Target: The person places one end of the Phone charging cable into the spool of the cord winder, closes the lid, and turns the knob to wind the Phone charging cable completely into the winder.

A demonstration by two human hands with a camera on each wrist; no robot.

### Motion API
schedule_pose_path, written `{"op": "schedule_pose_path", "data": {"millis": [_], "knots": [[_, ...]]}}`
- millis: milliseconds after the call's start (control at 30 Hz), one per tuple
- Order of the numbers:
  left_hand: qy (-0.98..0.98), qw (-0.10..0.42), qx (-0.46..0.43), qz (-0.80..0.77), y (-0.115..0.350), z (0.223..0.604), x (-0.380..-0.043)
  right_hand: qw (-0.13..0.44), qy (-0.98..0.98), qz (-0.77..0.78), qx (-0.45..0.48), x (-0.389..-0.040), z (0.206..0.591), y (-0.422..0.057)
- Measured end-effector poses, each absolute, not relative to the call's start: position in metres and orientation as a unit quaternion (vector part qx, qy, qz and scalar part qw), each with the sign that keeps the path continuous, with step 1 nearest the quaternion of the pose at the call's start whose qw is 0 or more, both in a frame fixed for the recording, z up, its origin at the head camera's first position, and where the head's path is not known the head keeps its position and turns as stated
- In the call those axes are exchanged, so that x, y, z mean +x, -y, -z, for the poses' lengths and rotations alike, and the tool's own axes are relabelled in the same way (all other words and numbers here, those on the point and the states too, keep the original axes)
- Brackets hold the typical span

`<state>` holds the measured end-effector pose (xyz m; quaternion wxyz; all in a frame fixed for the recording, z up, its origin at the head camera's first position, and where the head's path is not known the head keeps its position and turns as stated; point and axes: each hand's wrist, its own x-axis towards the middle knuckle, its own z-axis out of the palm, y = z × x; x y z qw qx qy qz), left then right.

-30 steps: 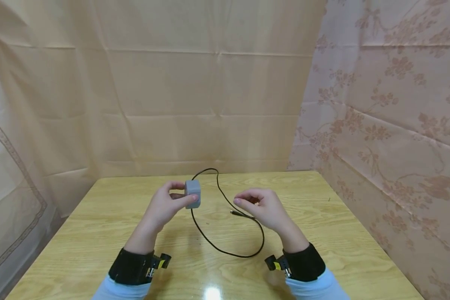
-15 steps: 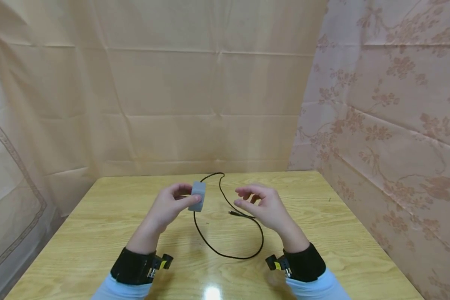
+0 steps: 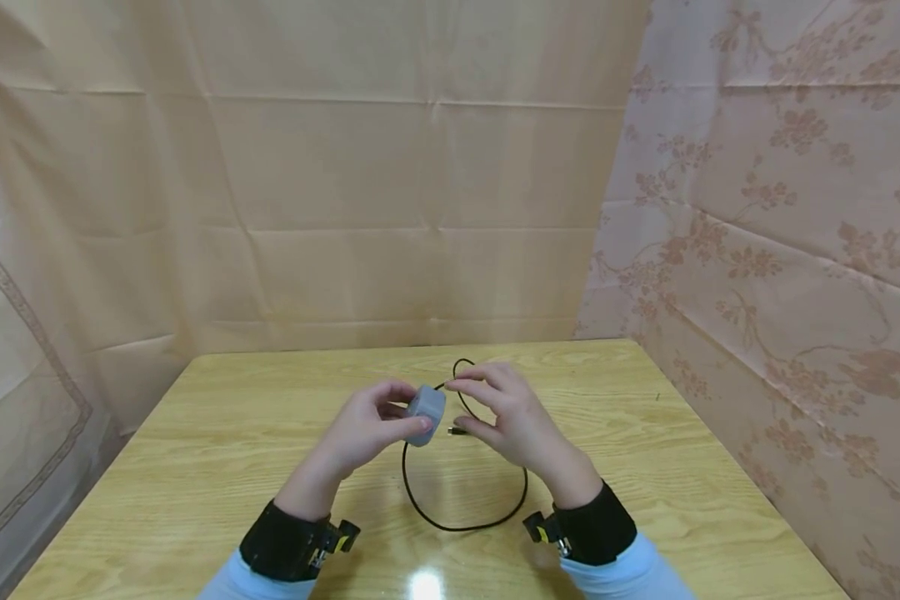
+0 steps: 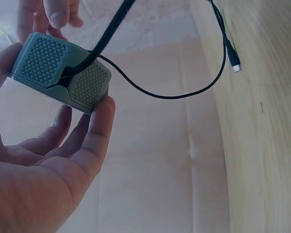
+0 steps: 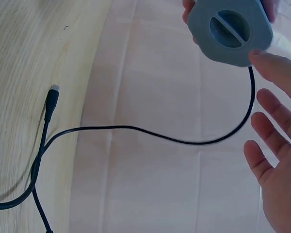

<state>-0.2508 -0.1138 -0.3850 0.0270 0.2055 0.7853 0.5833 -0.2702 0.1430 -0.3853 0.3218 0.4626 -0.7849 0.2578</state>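
My left hand [image 3: 363, 427] holds a grey-blue, many-sided cable winder [image 3: 426, 416] between thumb and fingers, raised over the table. Dimpled grip panels show on the winder's edge [image 4: 42, 59] in the left wrist view; a round recessed knob [image 5: 230, 29] marks its face in the right wrist view. A black USB cable [image 3: 465, 528] runs out of the winder on two sides. My right hand [image 3: 513, 421] is beside the winder with spread fingers. One of its fingertips [image 5: 260, 57] meets the winder's edge in the right wrist view; whether it touches, I cannot tell.
On the wooden table [image 3: 270, 467] the cable makes a wide loop, and its plug end [image 5: 52, 97] with a metal tip lies loose near the right hand. A beige curtain [image 3: 345, 208] hangs behind; a floral curtain [image 3: 780, 250] hangs on the right.
The left hand has carried the winder to the right and tilted it. My right hand has spread its fingers and moved in beside it. The cable loop has narrowed.
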Motion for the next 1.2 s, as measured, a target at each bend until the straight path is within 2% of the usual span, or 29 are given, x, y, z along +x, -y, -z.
{"op": "schedule_pose_path", "data": {"millis": [233, 567, 733, 933, 1200], "knots": [[-0.791, 0.047, 0.226, -0.566, 0.108, 0.39, -0.248, 0.325, 0.788, -0.207, 0.481, -0.269, 0.389, -0.139], [-0.788, 0.067, 0.253, -0.557, 0.102, 0.391, -0.247, 0.292, 0.795, -0.21, 0.489, -0.267, 0.39, -0.142], [-0.8, 0.056, 0.271, -0.532, 0.102, 0.392, -0.246, 0.28, 0.793, -0.22, 0.495, -0.264, 0.387, -0.144], [-0.82, -0.015, 0.301, -0.487, 0.104, 0.389, -0.242, 0.275, 0.794, -0.233, 0.49, -0.264, 0.384, -0.148], [-0.823, -0.196, 0.353, -0.4, 0.109, 0.38, -0.234, 0.29, 0.795, -0.247, 0.473, -0.268, 0.384, -0.153]]}}
